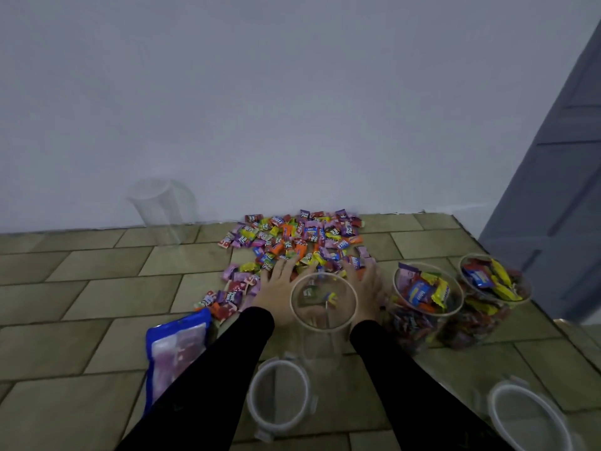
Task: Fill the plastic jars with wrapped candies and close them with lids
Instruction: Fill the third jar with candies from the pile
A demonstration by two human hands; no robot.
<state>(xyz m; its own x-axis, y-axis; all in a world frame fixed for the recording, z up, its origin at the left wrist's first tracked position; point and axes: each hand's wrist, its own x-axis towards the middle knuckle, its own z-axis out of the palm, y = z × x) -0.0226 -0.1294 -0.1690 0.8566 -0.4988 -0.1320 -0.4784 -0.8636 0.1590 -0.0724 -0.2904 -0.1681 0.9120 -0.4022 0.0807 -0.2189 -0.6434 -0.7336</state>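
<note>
L hand (276, 281) & R hand (364, 281) flat on candies (292, 236) | flank jar (323, 307) rim

My clear, smooth plastic jar (323, 307) gleams; the bright foil-like candy wrappers (292, 237) shine (crinkled); the beige floor tiles (97, 288) look matt.

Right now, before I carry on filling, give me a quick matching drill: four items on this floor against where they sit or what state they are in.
Items:
1. jar between the hands
2. far jar
3. two jars on the right
4. blue candy bag

States or places:
A. heaped full of wrapped candies, no lid on
B. lying flat beside the left sleeve
C. empty, standing against the wall
D. open, only a few candies inside

Pairs: 1-D, 2-C, 3-A, 4-B
</note>
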